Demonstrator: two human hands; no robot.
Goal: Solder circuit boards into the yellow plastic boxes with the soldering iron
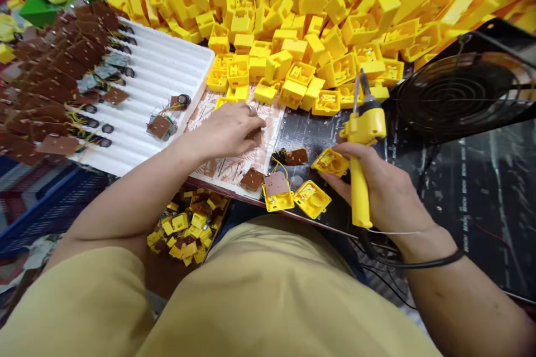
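My right hand [383, 187] holds a yellow soldering gun [360, 173], its metal tip pointing up and away. The thumb and a finger of that hand also pinch a small yellow housing [331, 162]. My left hand [232, 129] is over the patterned sheet, fingers bent downward; what its fingertips hold, if anything, is hidden. Between the hands lie a brown circuit board [296, 157] with a black part and wires, another brown board [252, 179], a yellow housing with a board on it [278, 192] and an open yellow housing [312, 199].
Yellow housings [293, 50] are heaped at the back. On the left, a white ribbed tray [154, 67] carries wired brown boards [54, 78]. A black fan [452, 89] stands at the right. Below the table edge is a box of yellow parts [188, 228]; a blue basket [54, 201] is at far left.
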